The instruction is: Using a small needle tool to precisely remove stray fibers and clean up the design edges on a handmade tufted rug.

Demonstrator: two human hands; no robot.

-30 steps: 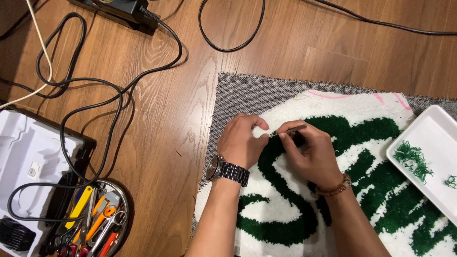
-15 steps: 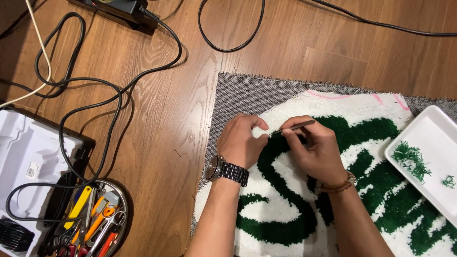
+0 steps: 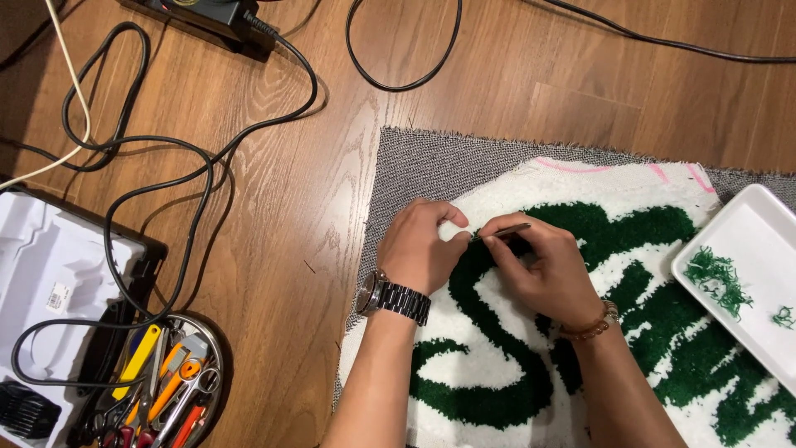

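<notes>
**Picking at the pile of a green-and-white tufted rug with a slim tool**

Seen from above, at centre frame: left hand (image 3: 424, 246) curled loosely, fingertips pressed down on the white pile of the tufted rug (image 3: 580, 332), holding nothing. Right hand (image 3: 543, 270) closed in a pinch around a thin dark tool (image 3: 502, 232), probably tweezers or fine scissors; too small to tell which. Tool lying nearly level, long axis running left to right with a slight upward tilt toward the right, tip pointing left at the border where green pile meets white, just beside the left thumb.

Judged as a tidying step along the colour edge, mid-way through. Next move likely calling for a small, steady nip or pull at the tip, with the left fingers pinning the pile flat.

At right edge: white tray (image 3: 750, 241) holding green yarn scraps (image 3: 715, 278). Lower left: round tin of hand tools (image 3: 162, 390). Black cables (image 3: 166, 158) looping over the wooden floor (image 3: 290, 216) at upper left.
</notes>
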